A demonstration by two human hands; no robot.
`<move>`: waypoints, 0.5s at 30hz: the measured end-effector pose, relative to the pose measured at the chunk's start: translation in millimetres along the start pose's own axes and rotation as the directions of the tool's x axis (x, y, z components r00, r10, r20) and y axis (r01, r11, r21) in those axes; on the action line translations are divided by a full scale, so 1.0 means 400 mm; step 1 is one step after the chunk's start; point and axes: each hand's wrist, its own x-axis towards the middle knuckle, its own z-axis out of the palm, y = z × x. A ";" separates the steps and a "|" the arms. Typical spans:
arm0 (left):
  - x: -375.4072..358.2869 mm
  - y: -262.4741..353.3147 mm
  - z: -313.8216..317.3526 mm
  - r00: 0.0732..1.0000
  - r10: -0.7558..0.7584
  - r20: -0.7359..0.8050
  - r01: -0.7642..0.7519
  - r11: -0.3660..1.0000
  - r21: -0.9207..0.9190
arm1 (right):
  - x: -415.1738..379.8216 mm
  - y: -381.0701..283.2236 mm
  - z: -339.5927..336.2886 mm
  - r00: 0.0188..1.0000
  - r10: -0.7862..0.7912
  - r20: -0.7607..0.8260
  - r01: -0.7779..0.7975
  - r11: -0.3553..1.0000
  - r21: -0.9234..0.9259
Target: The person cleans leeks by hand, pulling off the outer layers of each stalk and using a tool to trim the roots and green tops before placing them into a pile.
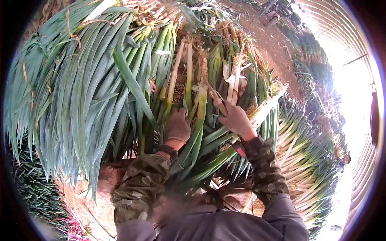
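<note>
My left hand (178, 126), in a tan glove, is closed at the lower part of the leek stalks, its fingers curled down among the green leaves. Two slim pale leeks (188, 74) lie just beyond its fingertips, roots pointing away from me. My right hand (237, 119), gloved too, pinches a brownish dry outer leaf (216, 97) that runs toward a yellow-green leek (201, 106) between the hands. Right beside its knuckles are a white-stemmed leek (234, 82) and a thicker white leek (268, 105) with stringy roots.
A large heap of long green leek leaves (80, 92) fills the left side. More leeks with white stems (301, 168) lie in a row at the right. Bare brown soil (269, 48) shows at the back, under a ribbed curved roof (341, 24). Pink strands (76, 227) lie at lower left.
</note>
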 end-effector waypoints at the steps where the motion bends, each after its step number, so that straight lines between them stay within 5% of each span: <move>1: 0.011 0.013 -0.007 0.996 0.060 -0.058 -0.059 0.998 0.017 | -0.033 0.019 -0.002 1.000 -0.012 -0.020 0.013 0.999 0.053; 3: 0.048 0.019 -0.017 0.957 0.216 -0.196 -0.217 0.976 0.015 | -0.089 0.056 -0.004 0.998 -0.036 -0.059 0.045 0.986 0.162; 6: 0.138 0.044 -0.025 0.901 0.228 -0.369 -0.247 0.969 -0.005 | -0.152 0.083 -0.025 0.992 -0.098 -0.082 0.116 0.960 0.254; 7: 0.182 0.063 -0.037 0.915 0.216 -0.341 -0.237 0.971 -0.021 | -0.159 0.110 -0.018 0.981 -0.156 -0.115 0.183 0.943 0.279; 11: 0.430 0.084 0.039 0.990 0.144 -0.015 -0.144 0.988 -0.047 | -0.181 0.141 -0.063 0.994 0.010 0.111 -0.087 0.694 0.714; 12: 0.487 0.093 0.065 0.992 0.127 0.013 -0.127 0.992 -0.014 | -0.178 0.149 -0.050 0.992 -0.120 -0.040 0.105 0.604 0.790; 15: 0.615 0.127 0.129 0.991 -0.010 0.136 -0.009 0.990 0.141 | -0.196 0.171 -0.057 0.997 -0.032 0.066 -0.040 0.518 0.855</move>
